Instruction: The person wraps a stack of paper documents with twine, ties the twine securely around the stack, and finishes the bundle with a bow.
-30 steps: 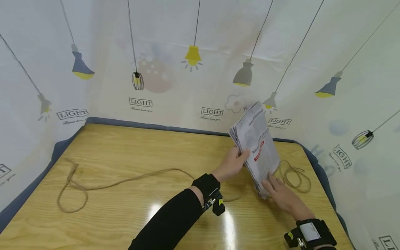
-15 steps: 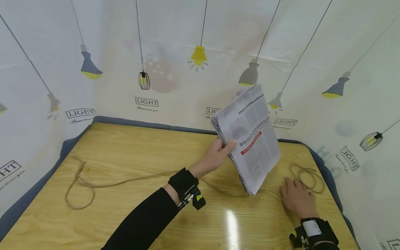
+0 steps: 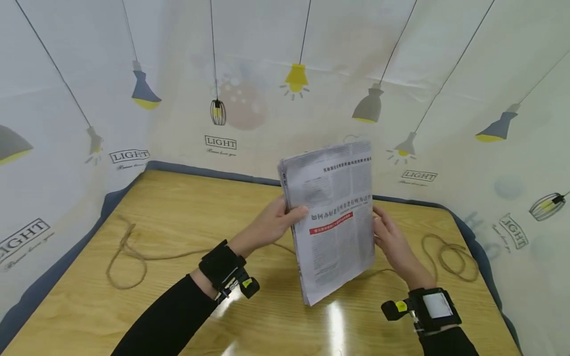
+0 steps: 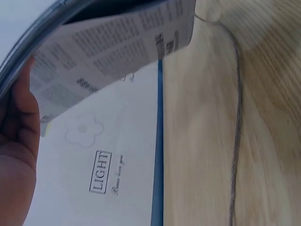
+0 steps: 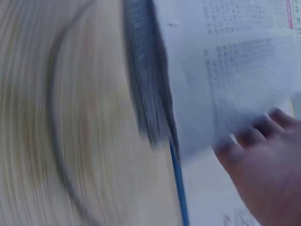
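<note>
A stack of folded newspapers (image 3: 334, 222), with black print and a red banner, stands nearly upright above the table's middle. My left hand (image 3: 271, 220) grips its left edge, thumb across the front and fingers behind. In the left wrist view, the curled fingers of that hand (image 4: 21, 117) lie against the back of the newspapers (image 4: 108, 56). At the right edge, my right hand (image 3: 394, 242) touches the newspapers with fairly straight fingers. The blurred right wrist view has the fingertips of my right hand (image 5: 268, 155) at the paper (image 5: 225, 94).
A thin twine (image 3: 173, 255) crosses the wooden table (image 3: 209, 202) behind and below the newspapers. It has a loop at the left and a small coil (image 3: 454, 257) at the right. A pale curtain (image 3: 258, 118) printed with lamps surrounds the table.
The newspapers have moved left and turned more upright in my left hand. My right hand left their lower edge, went down by the twine coil, then came back to their right edge.
</note>
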### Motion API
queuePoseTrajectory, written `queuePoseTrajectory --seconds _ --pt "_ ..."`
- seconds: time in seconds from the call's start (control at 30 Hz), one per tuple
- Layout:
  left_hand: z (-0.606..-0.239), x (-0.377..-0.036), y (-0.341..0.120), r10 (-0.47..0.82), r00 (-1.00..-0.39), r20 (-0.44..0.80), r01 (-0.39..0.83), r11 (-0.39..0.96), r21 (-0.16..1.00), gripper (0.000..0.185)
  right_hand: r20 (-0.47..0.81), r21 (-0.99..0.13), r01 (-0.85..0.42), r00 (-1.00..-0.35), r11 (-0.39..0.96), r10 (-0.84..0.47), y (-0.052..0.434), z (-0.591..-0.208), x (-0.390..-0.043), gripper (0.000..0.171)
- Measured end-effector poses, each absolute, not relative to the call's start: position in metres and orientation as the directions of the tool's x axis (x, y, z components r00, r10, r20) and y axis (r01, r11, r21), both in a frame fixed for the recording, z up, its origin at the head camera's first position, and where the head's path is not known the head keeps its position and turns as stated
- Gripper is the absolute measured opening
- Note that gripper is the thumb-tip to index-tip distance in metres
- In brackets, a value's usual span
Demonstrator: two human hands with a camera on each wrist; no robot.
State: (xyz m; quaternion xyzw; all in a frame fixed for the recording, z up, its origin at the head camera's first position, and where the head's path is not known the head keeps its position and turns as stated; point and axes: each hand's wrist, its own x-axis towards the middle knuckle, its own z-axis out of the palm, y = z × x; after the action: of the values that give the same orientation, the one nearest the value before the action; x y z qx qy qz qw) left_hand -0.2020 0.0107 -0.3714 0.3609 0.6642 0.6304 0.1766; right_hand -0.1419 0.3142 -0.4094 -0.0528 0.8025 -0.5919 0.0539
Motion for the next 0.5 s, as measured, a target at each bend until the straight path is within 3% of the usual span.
queuePoseTrajectory --seconds 0.1,0.23,0.37,0.5 --pt "-0.367 -0.202 -0.006 0.702 -0.677 0.221 0.239 -0.075 0.968 0.040 -0.114 -0.985 0.073 -0.954 0.154 -0.277 0.293 -0.410 -0.148 0.043" --pt "-0.365 -0.203 -0.025 0.700 -0.681 0.215 0.197 -0.108 0.975 0.037 -0.140 -0.987 0.161 -0.903 -0.018 -0.407 0.277 -0.417 -0.150 0.022" --pt "-0.370 -0.207 -0.038 0.686 -0.702 0.194 0.149 -0.125 0.981 0.037 -0.182 -0.972 0.225 -0.901 -0.067 -0.393 0.266 -0.422 -0.148 0.022" --pt "-0.376 -0.210 -0.047 0.610 -0.779 0.146 0.108 -0.099 0.989 0.037 -0.233 -0.967 0.252 -0.916 -0.018 -0.327 0.252 -0.421 -0.144 0.033"
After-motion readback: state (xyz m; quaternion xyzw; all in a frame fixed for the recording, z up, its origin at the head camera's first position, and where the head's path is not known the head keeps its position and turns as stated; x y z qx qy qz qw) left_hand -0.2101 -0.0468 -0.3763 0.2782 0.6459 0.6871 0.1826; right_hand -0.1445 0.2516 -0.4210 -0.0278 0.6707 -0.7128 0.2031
